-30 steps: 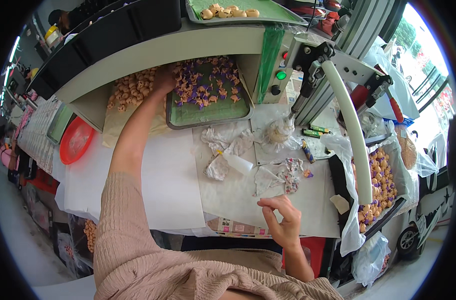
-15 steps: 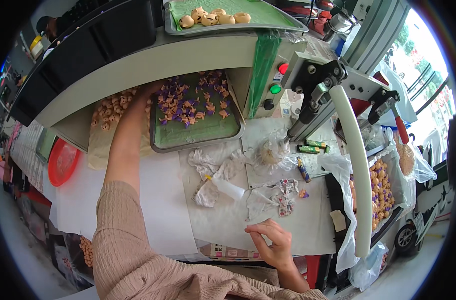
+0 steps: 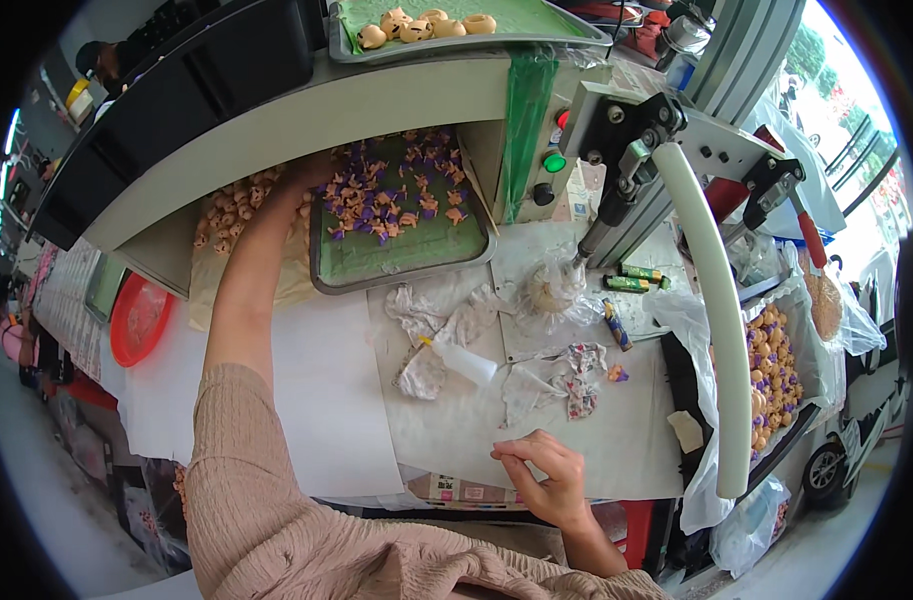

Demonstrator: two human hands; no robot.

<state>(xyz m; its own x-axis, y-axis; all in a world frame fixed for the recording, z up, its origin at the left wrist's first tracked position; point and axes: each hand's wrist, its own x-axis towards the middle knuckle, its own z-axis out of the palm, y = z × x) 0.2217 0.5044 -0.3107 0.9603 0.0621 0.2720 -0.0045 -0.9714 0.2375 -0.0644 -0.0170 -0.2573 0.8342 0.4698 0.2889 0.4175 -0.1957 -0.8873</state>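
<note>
My left arm reaches far in beneath the beige shelf, and my left hand is between a heap of round tan pieces and a tray with a green lining. In that tray lie many small purple-and-tan figure parts. The shelf's shadow hides the left fingers. Over the near edge of the table hovers my right hand, thumb and fingertips pinched together; anything between them is too small to make out. Beyond it lie a crumpled printed cloth and one loose purple-and-tan piece.
A white squeeze bottle lies on a rag. To the right stands a press with a long pale handle, beside a lined box of tan-and-purple pieces. Batteries lie near its post. A red basin stands left.
The view has shifted slightly. My left hand remains beneath the shelf beside the tray, and my right hand keeps its pinch near the table edge.
</note>
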